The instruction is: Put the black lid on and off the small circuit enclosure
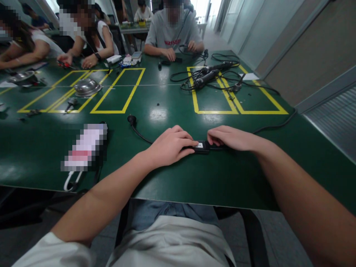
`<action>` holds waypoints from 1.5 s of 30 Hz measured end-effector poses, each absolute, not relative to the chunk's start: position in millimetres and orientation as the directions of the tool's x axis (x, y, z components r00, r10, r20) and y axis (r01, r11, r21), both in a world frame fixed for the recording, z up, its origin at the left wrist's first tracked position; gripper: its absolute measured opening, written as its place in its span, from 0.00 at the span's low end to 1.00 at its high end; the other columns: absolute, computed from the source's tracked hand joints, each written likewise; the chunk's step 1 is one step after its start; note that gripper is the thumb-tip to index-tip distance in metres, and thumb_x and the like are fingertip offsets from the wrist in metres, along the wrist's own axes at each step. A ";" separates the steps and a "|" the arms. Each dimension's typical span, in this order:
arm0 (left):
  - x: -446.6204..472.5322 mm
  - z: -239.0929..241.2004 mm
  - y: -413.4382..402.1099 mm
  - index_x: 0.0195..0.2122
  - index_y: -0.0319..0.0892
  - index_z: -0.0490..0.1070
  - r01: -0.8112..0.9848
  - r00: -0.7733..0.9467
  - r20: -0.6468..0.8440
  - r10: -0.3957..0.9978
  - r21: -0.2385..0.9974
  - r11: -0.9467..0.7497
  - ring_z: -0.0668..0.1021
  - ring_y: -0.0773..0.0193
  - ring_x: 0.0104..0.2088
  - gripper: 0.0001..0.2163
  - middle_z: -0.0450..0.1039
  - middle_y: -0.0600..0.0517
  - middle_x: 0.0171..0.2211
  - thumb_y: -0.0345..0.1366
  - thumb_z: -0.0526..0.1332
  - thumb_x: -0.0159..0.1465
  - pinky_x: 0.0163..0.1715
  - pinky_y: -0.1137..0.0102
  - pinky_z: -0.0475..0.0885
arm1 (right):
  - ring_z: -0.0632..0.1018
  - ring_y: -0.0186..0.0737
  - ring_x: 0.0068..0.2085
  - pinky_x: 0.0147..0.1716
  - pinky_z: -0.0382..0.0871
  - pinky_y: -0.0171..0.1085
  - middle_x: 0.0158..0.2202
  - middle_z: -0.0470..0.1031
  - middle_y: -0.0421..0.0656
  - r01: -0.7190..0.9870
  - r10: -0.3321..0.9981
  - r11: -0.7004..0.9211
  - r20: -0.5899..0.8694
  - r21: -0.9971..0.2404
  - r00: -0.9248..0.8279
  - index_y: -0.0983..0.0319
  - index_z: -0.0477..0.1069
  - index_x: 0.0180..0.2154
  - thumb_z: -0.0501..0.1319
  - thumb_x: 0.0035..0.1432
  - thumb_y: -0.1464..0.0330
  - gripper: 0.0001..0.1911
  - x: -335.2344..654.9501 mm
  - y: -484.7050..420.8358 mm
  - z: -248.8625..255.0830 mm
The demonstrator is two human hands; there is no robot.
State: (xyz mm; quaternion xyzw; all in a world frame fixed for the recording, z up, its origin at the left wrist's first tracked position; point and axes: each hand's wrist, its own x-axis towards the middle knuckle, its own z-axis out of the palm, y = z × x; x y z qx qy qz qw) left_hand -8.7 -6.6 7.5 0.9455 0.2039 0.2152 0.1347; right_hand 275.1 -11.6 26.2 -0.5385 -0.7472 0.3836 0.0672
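L hand lies over the left part of a small black box. Fingers are pressed together and curled down on it, index tip at its white label. R hand is at the box's right end, 3 o'clock side, fingers bunched, thumb & forefinger pinching there. Can't tell if they grip the box itself or a cord end. The box sits flat on the green table, near the front edge, right btwn both hands.

A thin cable runs from under the L hand out to a plug at 10 o'clock. Another cord trails off toward 2 o'clock.

Step in hand, prob.: box pinned by L while R works its end. Any push or pull there calls for L to hold firm and R to stay in line w/ the box, no twisting.

A metal bowl is at 11 o'clock, well apart.
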 end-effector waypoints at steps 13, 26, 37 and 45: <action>-1.7 5.9 -2.1 0.64 0.46 0.77 0.415 0.677 0.207 0.706 0.685 -0.599 0.86 0.55 0.50 0.15 0.87 0.47 0.52 0.40 0.65 0.78 0.56 0.58 0.79 | 0.71 0.44 0.31 0.37 0.64 0.43 0.27 0.70 0.41 0.790 0.838 0.083 -0.387 -0.607 -0.385 0.57 0.72 0.28 0.56 0.65 0.46 0.24 273.9 -12.5 29.4; -5.5 10.1 -2.0 0.40 0.42 0.83 0.707 0.601 0.197 0.774 0.321 -0.630 0.81 0.52 0.44 0.16 0.78 0.43 0.45 0.47 0.62 0.78 0.47 0.58 0.78 | 0.67 0.39 0.29 0.31 0.57 0.41 0.24 0.66 0.38 0.835 0.808 0.188 -0.402 -0.517 -0.431 0.57 0.72 0.26 0.62 0.61 0.37 0.31 276.0 -16.6 29.6; -0.7 15.2 -4.2 0.34 0.41 0.84 0.706 0.686 0.068 0.725 0.178 -0.685 0.82 0.51 0.38 0.27 0.81 0.44 0.33 0.49 0.52 0.83 0.44 0.57 0.72 | 0.66 0.39 0.29 0.31 0.57 0.41 0.25 0.65 0.37 0.800 0.784 0.202 -0.396 -0.566 -0.478 0.57 0.71 0.27 0.61 0.62 0.35 0.32 276.1 -15.7 31.0; -3.2 1.2 -0.5 0.51 0.41 0.80 0.711 0.560 0.267 0.785 0.331 -0.620 0.80 0.48 0.53 0.13 0.78 0.41 0.54 0.45 0.71 0.73 0.55 0.55 0.77 | 0.67 0.39 0.29 0.32 0.57 0.41 0.26 0.68 0.37 0.802 0.804 0.152 -0.399 -0.577 -0.440 0.57 0.72 0.30 0.65 0.60 0.38 0.28 271.2 -18.4 32.6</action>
